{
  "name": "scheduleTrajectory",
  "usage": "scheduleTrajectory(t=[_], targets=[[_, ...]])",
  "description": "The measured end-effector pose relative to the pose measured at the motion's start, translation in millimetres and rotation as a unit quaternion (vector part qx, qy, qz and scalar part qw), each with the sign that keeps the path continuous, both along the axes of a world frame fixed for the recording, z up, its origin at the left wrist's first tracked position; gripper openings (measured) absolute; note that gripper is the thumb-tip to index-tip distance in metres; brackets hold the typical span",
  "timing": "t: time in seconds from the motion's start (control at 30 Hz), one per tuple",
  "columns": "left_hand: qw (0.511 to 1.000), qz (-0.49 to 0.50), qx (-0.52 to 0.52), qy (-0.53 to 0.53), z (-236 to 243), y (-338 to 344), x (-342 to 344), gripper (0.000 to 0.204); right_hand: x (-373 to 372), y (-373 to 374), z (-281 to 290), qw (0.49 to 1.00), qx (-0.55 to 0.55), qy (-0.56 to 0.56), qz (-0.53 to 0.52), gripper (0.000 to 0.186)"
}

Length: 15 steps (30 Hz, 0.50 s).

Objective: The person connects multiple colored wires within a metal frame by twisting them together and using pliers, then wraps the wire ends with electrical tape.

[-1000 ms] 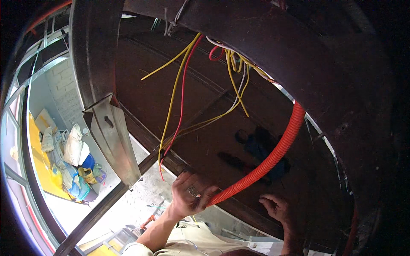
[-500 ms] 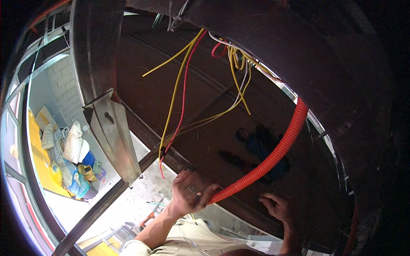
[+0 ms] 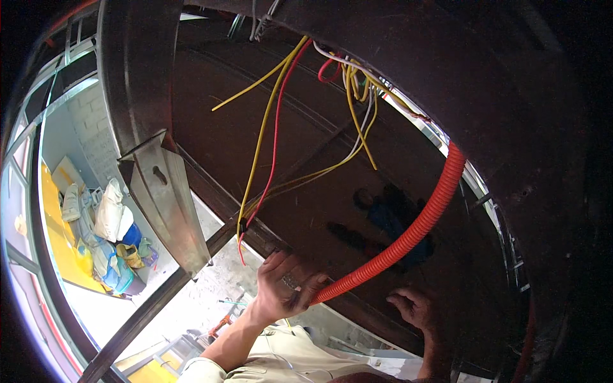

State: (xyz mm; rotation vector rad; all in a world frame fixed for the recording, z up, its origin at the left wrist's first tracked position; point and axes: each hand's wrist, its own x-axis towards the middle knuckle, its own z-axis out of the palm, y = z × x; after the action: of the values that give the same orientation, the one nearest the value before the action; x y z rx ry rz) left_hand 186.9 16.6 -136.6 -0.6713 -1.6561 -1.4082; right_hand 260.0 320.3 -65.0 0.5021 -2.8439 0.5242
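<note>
My left hand (image 3: pixel 281 286) is closed around the lower end of an orange corrugated conduit (image 3: pixel 408 241), its thumb lying along the tube. The conduit curves up to the right, toward a bright gap at the dark frame. My right hand (image 3: pixel 414 307) is to the right and below the conduit, apart from it, with its fingers loosely bent and nothing seen in them. Just above my left hand hang a red wire (image 3: pixel 274 147) and yellow wires (image 3: pixel 258 153), gathered by a small black band. More yellow wires (image 3: pixel 355 102) and a white wire dangle from the upper frame.
A dark panel (image 3: pixel 211 140) spans the middle, with blue-handled tools (image 3: pixel 386 220) lying on it. A bent metal bracket (image 3: pixel 167 198) and a long metal bar (image 3: pixel 147 316) are at the left. Beyond them, bags (image 3: pixel 112 214) are piled below.
Both hands and the conduit stay almost in place. The view has shifted very slightly against the bracket and wires.
</note>
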Motion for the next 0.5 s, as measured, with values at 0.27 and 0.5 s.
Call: scheduleTrajectory(t=[0.27,0.5], targets=[[1.0,0.004,0.002,-0.001,-0.8,0.2,-0.7,0.013,-2.0,7.4,-5.3,1.0,0.014,0.018,0.018,0.017],[1.0,0.002,-0.011,-0.005,-2.8,-0.2,0.8,0.013,-1.2,9.2,-8.3,0.999,0.02,0.025,0.026,0.017]])
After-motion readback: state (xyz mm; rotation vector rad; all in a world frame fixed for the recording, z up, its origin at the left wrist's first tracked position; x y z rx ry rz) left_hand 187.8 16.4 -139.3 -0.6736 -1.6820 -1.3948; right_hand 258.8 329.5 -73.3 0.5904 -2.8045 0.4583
